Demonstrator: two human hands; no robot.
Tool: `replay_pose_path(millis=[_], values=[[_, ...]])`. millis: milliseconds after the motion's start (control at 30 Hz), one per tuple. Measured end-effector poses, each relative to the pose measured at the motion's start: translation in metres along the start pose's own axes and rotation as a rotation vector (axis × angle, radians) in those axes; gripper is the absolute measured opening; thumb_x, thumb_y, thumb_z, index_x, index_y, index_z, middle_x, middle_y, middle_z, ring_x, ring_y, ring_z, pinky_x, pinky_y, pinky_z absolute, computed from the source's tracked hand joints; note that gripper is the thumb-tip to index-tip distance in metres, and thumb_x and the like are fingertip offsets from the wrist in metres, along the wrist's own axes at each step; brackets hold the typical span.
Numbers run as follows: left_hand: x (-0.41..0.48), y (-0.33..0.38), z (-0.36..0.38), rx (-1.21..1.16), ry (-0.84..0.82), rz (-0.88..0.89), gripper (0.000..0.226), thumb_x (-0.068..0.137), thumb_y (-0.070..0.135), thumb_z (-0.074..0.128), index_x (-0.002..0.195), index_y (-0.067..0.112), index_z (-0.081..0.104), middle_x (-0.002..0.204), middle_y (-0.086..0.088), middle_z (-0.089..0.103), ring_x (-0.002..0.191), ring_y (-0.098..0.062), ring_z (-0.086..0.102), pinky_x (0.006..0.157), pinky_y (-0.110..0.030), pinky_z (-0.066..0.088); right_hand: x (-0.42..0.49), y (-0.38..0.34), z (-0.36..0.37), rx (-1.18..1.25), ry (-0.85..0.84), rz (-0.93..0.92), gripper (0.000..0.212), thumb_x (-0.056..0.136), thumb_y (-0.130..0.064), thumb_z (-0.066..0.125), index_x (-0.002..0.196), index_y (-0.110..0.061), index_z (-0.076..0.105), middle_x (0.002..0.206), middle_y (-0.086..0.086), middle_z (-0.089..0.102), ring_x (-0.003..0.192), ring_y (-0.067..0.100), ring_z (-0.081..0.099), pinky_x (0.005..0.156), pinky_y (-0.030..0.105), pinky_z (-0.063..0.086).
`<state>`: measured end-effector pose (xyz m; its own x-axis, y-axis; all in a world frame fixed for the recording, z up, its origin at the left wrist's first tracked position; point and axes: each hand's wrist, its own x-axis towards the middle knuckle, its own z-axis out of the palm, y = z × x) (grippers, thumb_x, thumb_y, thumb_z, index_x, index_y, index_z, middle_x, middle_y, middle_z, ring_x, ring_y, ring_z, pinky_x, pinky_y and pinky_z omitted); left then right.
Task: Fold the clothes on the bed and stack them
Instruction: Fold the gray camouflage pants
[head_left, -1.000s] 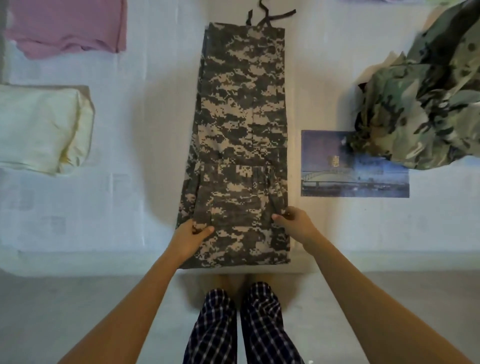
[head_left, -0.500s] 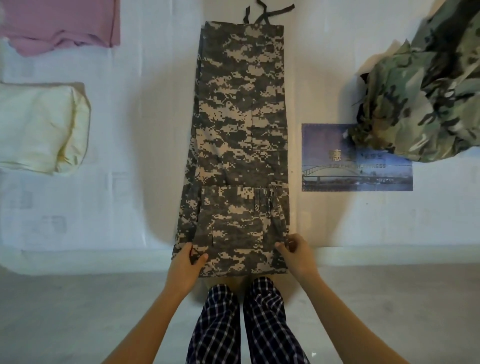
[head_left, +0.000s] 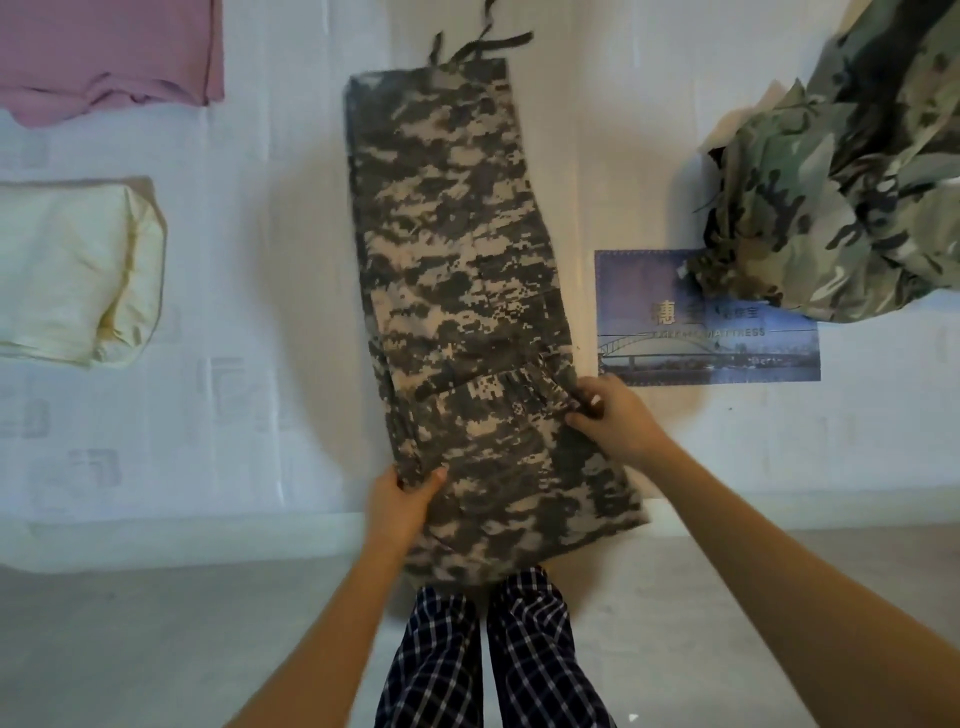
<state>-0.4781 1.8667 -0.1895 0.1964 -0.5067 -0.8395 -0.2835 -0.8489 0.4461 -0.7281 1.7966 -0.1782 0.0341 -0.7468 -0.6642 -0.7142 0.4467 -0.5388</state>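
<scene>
We see camouflage trousers (head_left: 457, 260) lying lengthwise on the bed (head_left: 270, 312), with the near end over its edge. The left hand (head_left: 402, 501) grips their left edge and the right hand (head_left: 613, 421) pinches their right edge. A pink garment (head_left: 104, 52) and a folded cream garment (head_left: 72, 270) lie left. A crumpled camouflage jacket (head_left: 841, 197) overlaps a mattress label (head_left: 675, 348) on the right.

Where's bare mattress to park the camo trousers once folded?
Widest bare patch: front left, bordered by the cream folded garment, the digital-camo trousers and the near edge of the bed. Also a bare strip front right, below the mattress label. Crowded: far right, where the woodland camo heap overlaps the label; far left holds the pink garment.
</scene>
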Motion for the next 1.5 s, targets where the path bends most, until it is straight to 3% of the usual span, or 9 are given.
replay_pose_path(millis=[200,367,500,700,900,1033,1200,1367,1500], values=[[-0.056,-0.035,0.108,-0.335,-0.263,-0.422,0.003,0.088,0.019,0.063,0.087,0.02,0.061,0.104,-0.002,0.064,0.081,-0.006,0.058,0.076,-0.023,0.048,0.053,-0.016,-0.07,-0.568,-0.293,-0.182,0.027,0.089,-0.006,0.057,0.115,-0.012,0.063,0.113,0.014,0.049,0.104,0.032,0.048,0.088,0.034,0.038],[-0.016,-0.035,0.046,-0.563,0.083,-0.499,0.057,0.085,0.036,0.066,0.133,0.013,0.046,0.126,-0.01,0.055,0.108,-0.024,0.054,0.101,-0.043,0.043,0.071,-0.011,-0.072,-0.628,-0.001,-0.124,0.027,0.09,-0.004,0.054,0.116,-0.009,0.059,0.116,0.017,0.048,0.099,0.039,0.052,0.085,0.042,0.043],[0.029,-0.017,-0.053,-0.795,0.396,-0.414,0.052,0.078,0.032,0.075,0.12,0.007,0.057,0.113,-0.009,0.063,0.104,-0.02,0.058,0.092,-0.035,0.05,0.051,0.0,-0.039,-0.633,0.372,-0.187,0.03,0.088,-0.001,0.053,0.117,-0.005,0.057,0.119,0.02,0.051,0.109,0.04,0.048,0.096,0.048,0.033],[0.079,0.005,-0.138,-0.948,0.337,-0.23,0.053,0.085,0.027,0.069,0.132,0.01,0.051,0.131,-0.007,0.057,0.118,-0.026,0.057,0.101,-0.043,0.046,-0.016,0.002,0.041,-0.475,0.492,-0.14,0.052,0.087,-0.02,0.059,0.136,-0.013,0.042,0.151,0.015,0.029,0.144,0.033,0.014,0.115,0.055,0.005],[0.018,0.041,-0.128,-0.311,0.653,0.402,0.033,0.078,0.033,0.072,0.108,0.035,0.06,0.099,0.025,0.064,0.092,0.005,0.062,0.088,-0.022,0.054,-0.028,0.027,0.093,-0.508,-0.035,0.084,0.085,0.09,-0.059,0.04,0.148,-0.03,-0.014,0.153,0.007,-0.032,0.141,0.028,-0.027,0.11,0.062,-0.009],[-0.016,0.045,-0.04,0.093,0.261,0.864,0.043,0.082,0.028,0.061,0.121,0.014,0.05,0.121,0.018,0.055,0.107,-0.006,0.058,0.09,-0.022,0.051,-0.029,0.025,0.081,-0.309,-0.015,0.049,0.08,0.09,-0.052,0.049,0.15,-0.032,0.0,0.156,-0.001,-0.023,0.144,0.019,-0.019,0.112,0.056,-0.011],[0.017,0.02,0.038,0.939,-0.002,0.786,0.027,0.092,0.015,0.05,0.117,0.021,0.046,0.161,-0.002,0.003,0.146,-0.013,-0.007,0.118,-0.038,-0.012,-0.049,0.03,0.057,-0.017,0.237,0.07,0.057,0.093,-0.024,0.056,0.144,-0.015,0.032,0.155,0.003,0.024,0.144,0.021,0.018,0.118,0.049,0.013],[0.022,0.009,0.03,0.823,-0.004,0.947,0.016,0.087,0.011,0.06,0.098,0.016,0.05,0.152,-0.005,0.032,0.143,-0.017,0.024,0.117,-0.042,0.005,-0.067,0.061,0.036,-0.046,0.628,0.314,0.052,0.088,-0.015,0.061,0.135,-0.003,0.043,0.145,0.018,0.036,0.135,0.035,0.03,0.113,0.05,0.025],[0.003,-0.001,0.038,0.747,-0.036,1.027,0.03,0.082,0.007,0.062,0.087,0.021,0.036,0.149,-0.005,0.037,0.141,-0.013,0.024,0.118,-0.039,0.004,-0.074,0.082,0.033,0.096,0.533,0.4,0.063,0.089,-0.018,0.06,0.143,-0.006,0.03,0.151,0.017,0.025,0.139,0.033,0.025,0.115,0.046,0.024]])
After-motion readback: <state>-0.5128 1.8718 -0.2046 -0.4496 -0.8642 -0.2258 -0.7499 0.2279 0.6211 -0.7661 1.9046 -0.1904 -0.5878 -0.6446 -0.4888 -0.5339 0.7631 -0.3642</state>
